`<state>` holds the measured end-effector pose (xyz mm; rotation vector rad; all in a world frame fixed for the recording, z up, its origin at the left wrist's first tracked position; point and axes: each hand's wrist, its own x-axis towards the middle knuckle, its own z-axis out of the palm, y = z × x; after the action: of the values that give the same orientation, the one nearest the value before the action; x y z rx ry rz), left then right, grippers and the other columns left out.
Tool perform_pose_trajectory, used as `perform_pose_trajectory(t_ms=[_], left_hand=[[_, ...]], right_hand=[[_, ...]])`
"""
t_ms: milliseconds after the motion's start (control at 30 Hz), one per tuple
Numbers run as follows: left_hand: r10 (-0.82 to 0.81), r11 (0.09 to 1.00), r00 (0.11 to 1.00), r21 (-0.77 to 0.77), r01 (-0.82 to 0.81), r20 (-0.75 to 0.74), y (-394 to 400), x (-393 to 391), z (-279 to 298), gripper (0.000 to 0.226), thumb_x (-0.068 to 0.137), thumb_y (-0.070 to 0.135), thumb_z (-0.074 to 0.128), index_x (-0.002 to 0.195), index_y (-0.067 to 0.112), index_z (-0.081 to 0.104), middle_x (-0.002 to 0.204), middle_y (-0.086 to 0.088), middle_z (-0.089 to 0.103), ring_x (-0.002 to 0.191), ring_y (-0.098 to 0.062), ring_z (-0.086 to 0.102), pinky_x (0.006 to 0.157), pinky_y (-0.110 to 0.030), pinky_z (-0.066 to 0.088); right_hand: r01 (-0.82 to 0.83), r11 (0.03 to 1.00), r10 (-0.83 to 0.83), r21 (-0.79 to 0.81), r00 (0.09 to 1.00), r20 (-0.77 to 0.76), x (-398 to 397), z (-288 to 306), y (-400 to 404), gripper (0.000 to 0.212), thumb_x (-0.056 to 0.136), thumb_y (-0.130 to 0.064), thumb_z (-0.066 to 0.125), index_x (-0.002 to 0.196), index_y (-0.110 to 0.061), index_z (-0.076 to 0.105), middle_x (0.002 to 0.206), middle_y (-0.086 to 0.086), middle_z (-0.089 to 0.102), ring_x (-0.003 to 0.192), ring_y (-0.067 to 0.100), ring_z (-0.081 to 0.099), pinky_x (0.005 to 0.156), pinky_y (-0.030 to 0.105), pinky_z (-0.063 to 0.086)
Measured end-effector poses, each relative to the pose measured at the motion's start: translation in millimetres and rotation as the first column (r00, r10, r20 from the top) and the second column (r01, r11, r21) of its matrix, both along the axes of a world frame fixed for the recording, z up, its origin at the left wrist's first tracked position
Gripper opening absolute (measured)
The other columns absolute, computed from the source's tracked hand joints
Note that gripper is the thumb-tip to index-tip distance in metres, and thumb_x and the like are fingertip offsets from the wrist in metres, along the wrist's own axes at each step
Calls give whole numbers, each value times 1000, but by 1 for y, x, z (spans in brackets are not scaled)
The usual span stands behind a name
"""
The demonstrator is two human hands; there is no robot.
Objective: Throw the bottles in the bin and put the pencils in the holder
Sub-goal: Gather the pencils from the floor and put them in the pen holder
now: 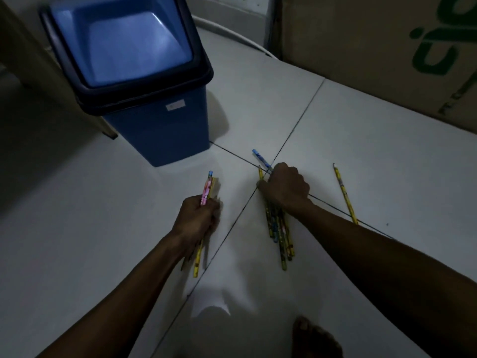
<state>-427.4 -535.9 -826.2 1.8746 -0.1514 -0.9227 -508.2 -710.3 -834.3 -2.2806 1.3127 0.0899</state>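
My left hand (197,219) is closed around a small bundle of pencils (206,192), one pink and the others yellow, their ends sticking out above and below the fist. My right hand (286,186) is a fist over a larger bunch of pencils (281,236) lying on the white tiled floor, mostly yellow, with a blue one (260,157) poking out past the knuckles. One yellow pencil (344,192) lies alone to the right of that hand. The blue bin (144,81) with a dark swing lid stands at the upper left. No bottles or holder are in view.
A large cardboard box (382,45) with green print fills the upper right. A pale furniture leg (38,71) stands left of the bin. A white cable (232,34) runs along the far wall. My bare foot (315,339) rests at the bottom edge.
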Motion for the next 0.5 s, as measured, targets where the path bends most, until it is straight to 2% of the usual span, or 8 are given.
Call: perform_pose_trajectory(t_ms=[133,167,233,300,400,500], left_hand=[[0,1000,1000,-4,0,18,8,3,-4,23,93,17,57,76,3,56,52,-9,47,29,-6,42,34,-15,34],[-6,1000,1000,-10,6,17,9,3,-4,24,94,19,57,76,2,57,53,-9,47,30,-6,42,34,-15,34],[-21,999,1000,-38,21,1,9,1,-4,24,94,20,57,78,3,57,54,-9,46,33,-8,42,35,-17,35],[-41,996,999,-76,39,-25,6,-1,-5,24,95,21,56,78,4,54,54,-8,44,38,-12,41,37,-20,35],[-53,993,998,-107,49,-34,-4,-4,-4,23,96,20,53,78,5,53,55,-7,43,39,-12,41,37,-20,37],[-49,990,998,-134,42,-48,-15,-6,-5,22,96,19,53,79,6,51,55,-6,40,38,-11,40,37,-20,39]], right_hand=[[-28,1000,29,10,999,-45,8,0,-2,37,84,-34,63,110,-9,53,116,15,57,106,34,58,80,34,44],[-4,999,5,38,1000,-25,10,1,-3,33,84,-31,62,107,-10,53,111,14,57,102,33,59,78,34,44],[68,990,-82,125,990,110,13,4,-7,23,83,-28,60,94,-10,54,94,11,58,87,30,60,68,31,44],[132,963,-200,235,934,298,13,8,-13,22,83,-27,55,83,-5,58,82,11,63,73,29,62,57,29,44],[181,894,-363,409,829,426,4,15,-25,24,90,-23,45,87,-2,55,78,18,68,54,21,62,42,20,41],[216,810,-482,545,775,409,-15,17,-34,19,94,-21,40,95,-5,50,76,19,62,58,27,62,49,28,46]])
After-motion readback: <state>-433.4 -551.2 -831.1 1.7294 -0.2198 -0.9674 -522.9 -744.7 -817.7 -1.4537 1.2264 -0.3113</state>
